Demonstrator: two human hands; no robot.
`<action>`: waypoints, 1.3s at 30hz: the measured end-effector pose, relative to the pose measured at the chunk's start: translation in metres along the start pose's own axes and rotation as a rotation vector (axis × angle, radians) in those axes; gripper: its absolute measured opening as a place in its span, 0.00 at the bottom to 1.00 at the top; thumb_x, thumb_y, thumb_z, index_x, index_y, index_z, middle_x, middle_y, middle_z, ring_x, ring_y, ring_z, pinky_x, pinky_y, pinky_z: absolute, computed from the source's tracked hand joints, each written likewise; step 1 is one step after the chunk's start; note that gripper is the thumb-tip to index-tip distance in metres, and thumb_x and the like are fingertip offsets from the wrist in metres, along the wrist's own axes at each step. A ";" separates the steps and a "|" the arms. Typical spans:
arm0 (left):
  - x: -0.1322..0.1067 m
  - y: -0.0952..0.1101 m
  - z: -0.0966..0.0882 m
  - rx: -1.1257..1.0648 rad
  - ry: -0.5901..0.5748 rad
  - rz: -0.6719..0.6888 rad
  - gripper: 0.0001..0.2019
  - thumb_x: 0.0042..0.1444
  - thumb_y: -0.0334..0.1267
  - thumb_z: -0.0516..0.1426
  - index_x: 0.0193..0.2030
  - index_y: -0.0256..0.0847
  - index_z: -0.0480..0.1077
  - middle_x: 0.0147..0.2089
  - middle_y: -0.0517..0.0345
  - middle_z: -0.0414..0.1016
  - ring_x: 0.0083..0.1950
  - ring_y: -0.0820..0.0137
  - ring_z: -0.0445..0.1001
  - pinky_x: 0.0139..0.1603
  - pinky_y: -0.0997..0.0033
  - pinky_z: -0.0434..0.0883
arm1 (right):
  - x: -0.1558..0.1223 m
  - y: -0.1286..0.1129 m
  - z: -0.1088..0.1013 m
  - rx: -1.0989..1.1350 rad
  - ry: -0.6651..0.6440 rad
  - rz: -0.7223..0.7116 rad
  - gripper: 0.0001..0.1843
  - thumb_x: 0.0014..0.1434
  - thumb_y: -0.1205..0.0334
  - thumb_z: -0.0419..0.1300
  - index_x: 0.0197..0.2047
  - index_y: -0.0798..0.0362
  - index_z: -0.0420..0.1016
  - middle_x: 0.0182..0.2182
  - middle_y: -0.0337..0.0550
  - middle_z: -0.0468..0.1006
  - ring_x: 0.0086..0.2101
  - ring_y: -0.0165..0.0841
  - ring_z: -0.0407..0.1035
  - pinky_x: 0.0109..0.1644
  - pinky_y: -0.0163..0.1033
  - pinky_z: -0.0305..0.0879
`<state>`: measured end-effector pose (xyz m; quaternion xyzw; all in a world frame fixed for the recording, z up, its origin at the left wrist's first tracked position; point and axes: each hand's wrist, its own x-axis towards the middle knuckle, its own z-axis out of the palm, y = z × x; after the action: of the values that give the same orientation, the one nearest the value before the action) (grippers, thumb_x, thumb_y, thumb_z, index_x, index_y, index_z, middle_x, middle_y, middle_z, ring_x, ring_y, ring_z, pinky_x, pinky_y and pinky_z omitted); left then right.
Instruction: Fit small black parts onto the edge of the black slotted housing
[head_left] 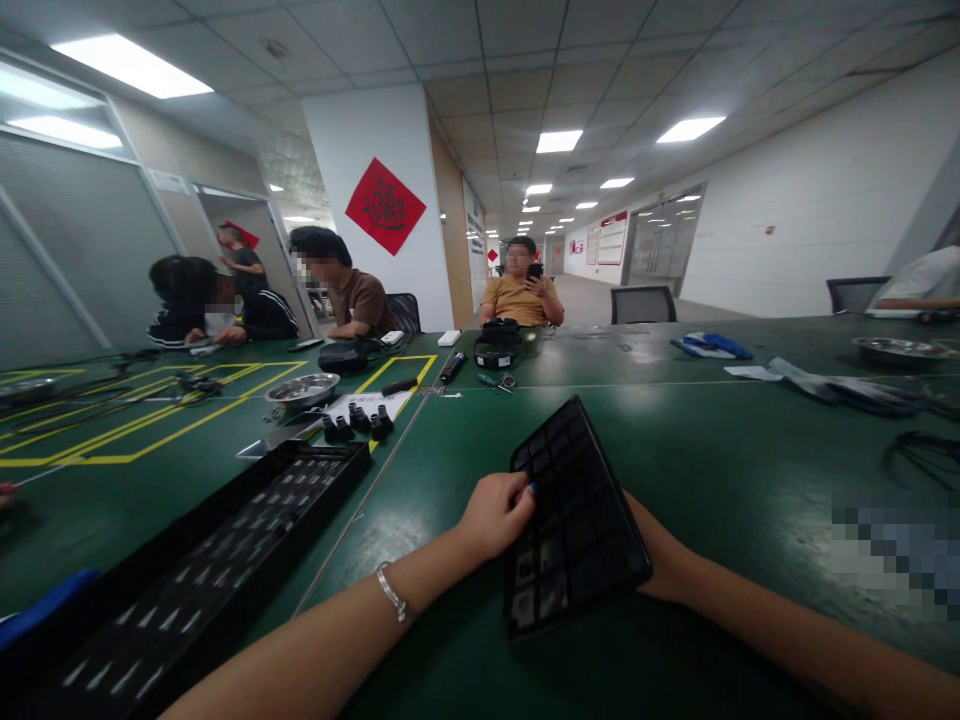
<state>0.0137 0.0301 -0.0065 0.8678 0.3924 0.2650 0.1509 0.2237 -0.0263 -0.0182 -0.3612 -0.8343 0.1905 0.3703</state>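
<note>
A black compartment tray [600, 525] is held tilted above the green table, its divided face turned toward the left. My right hand [664, 555] grips it from the right edge, with the fingers hidden behind it. Over the left side of the tray, my left hand [495, 515] is closed with fingers curled together. A small blue spot shows at its fingertips; what it holds, if anything, I cannot make out. To the left lies a long black box [225, 530] with rows of small pale pointed pieces.
Black cylindrical parts [360, 420] stand beyond the long box, near a metal bowl [304, 390]. A screwdriver [454, 367] and black cases [497, 350] lie farther back. Gloves [832, 385] and another bowl [904, 350] are at right. Several people sit around the green table [420, 500].
</note>
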 end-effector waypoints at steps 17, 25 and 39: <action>0.001 -0.003 0.000 -0.039 -0.022 -0.014 0.18 0.59 0.44 0.40 0.20 0.40 0.53 0.21 0.61 0.57 0.24 0.73 0.59 0.27 0.74 0.55 | 0.003 -0.007 -0.004 -0.021 -0.013 -0.013 0.20 0.50 0.60 0.59 0.48 0.51 0.69 0.43 0.50 0.73 0.45 0.44 0.67 0.50 0.48 0.66; 0.001 -0.001 -0.002 -0.026 -0.041 -0.009 0.14 0.56 0.40 0.42 0.21 0.40 0.53 0.21 0.60 0.58 0.25 0.72 0.61 0.27 0.74 0.55 | 0.001 -0.002 -0.001 0.022 -0.006 0.020 0.20 0.53 0.60 0.57 0.50 0.51 0.68 0.45 0.50 0.72 0.45 0.42 0.67 0.51 0.47 0.65; 0.004 -0.012 0.002 -0.120 -0.071 -0.036 0.20 0.59 0.48 0.37 0.20 0.40 0.50 0.21 0.62 0.51 0.24 0.74 0.55 0.27 0.74 0.53 | 0.003 0.003 -0.001 -0.013 -0.009 -0.048 0.23 0.53 0.58 0.57 0.52 0.53 0.67 0.47 0.53 0.70 0.49 0.44 0.65 0.53 0.49 0.63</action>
<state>0.0102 0.0404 -0.0124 0.8589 0.3857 0.2544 0.2210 0.2238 -0.0222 -0.0178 -0.3428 -0.8456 0.1777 0.3685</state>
